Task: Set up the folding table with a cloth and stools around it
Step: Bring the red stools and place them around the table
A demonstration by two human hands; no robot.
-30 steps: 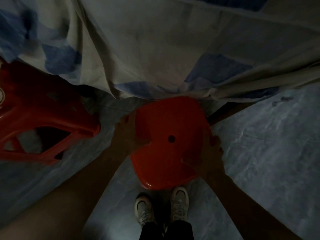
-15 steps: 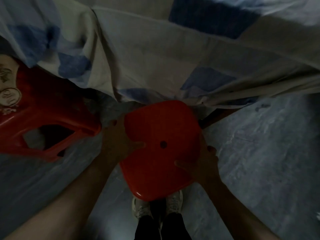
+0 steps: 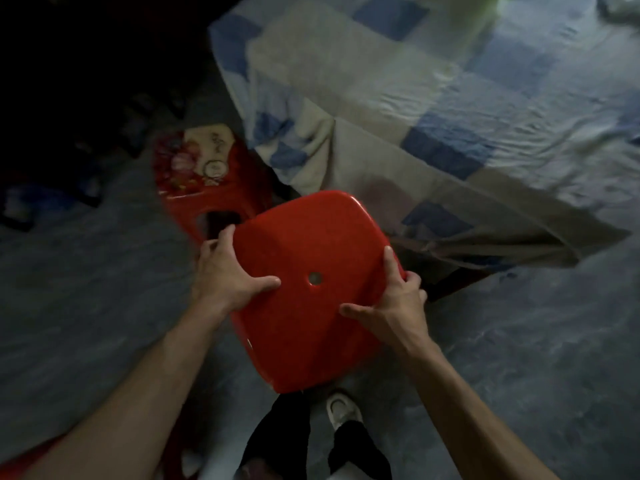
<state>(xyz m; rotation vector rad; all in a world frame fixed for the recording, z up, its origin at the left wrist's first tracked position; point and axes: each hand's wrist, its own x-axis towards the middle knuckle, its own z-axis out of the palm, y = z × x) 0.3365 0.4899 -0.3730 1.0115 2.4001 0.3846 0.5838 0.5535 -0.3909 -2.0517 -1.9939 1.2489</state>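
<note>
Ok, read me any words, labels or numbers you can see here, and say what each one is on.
No text can be read here.
On the decorated red stool: dark marks and a round emblem printed on its seat, too blurred to read.
On the plain red stool, gripped by the left hand and the right hand: no writing.
On the checked cloth: no writing.

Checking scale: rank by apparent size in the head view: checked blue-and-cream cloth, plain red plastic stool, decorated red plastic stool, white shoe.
Checked cloth
plain red stool (nearest camera)
decorated red stool
white shoe
</note>
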